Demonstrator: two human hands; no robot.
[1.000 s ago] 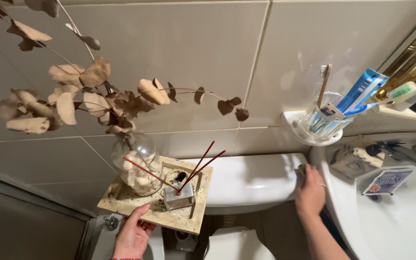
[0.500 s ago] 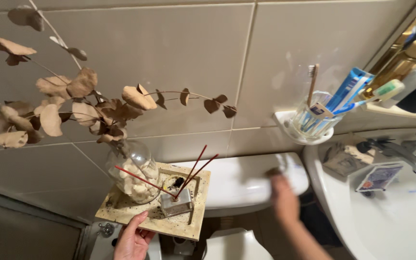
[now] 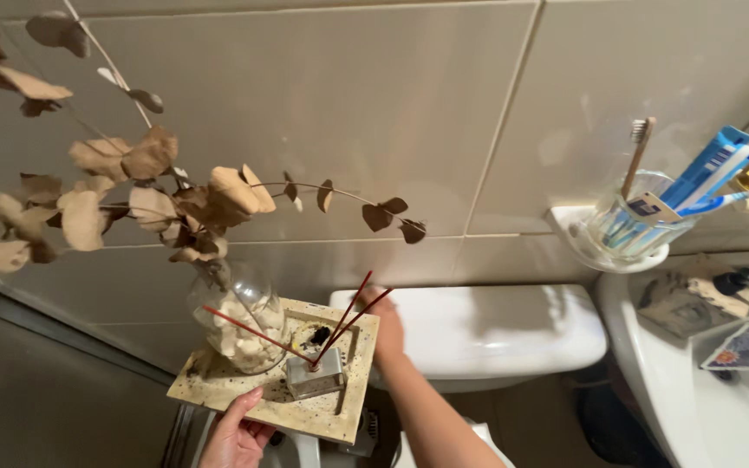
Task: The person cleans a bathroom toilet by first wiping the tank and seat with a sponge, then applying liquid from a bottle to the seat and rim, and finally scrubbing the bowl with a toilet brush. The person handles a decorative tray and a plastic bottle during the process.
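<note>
My left hand [image 3: 236, 436] grips the near edge of a speckled beige tray [image 3: 236, 394] and holds it up off the toilet tank. On the tray stand a round glass vase [image 3: 240, 325] with pale stones and dried brown leafy branches [image 3: 149, 186], and a small silver block [image 3: 315, 376] holding red incense sticks [image 3: 348, 316]. My right hand [image 3: 388, 328] lies on the left end of the white toilet tank lid [image 3: 487, 325], just behind the tray; whether it holds anything is hidden.
Beige wall tiles [image 3: 348, 113] fill the background. A glass cup [image 3: 630, 227] with a toothbrush and toothpaste tube sits on a white wall holder at right. A white sink [image 3: 721, 407] with a soap dish and a printed card is at far right.
My right hand has swept left along the tank lid, from its right end to its left end beside the tray. My left hand still holds the tray up.
</note>
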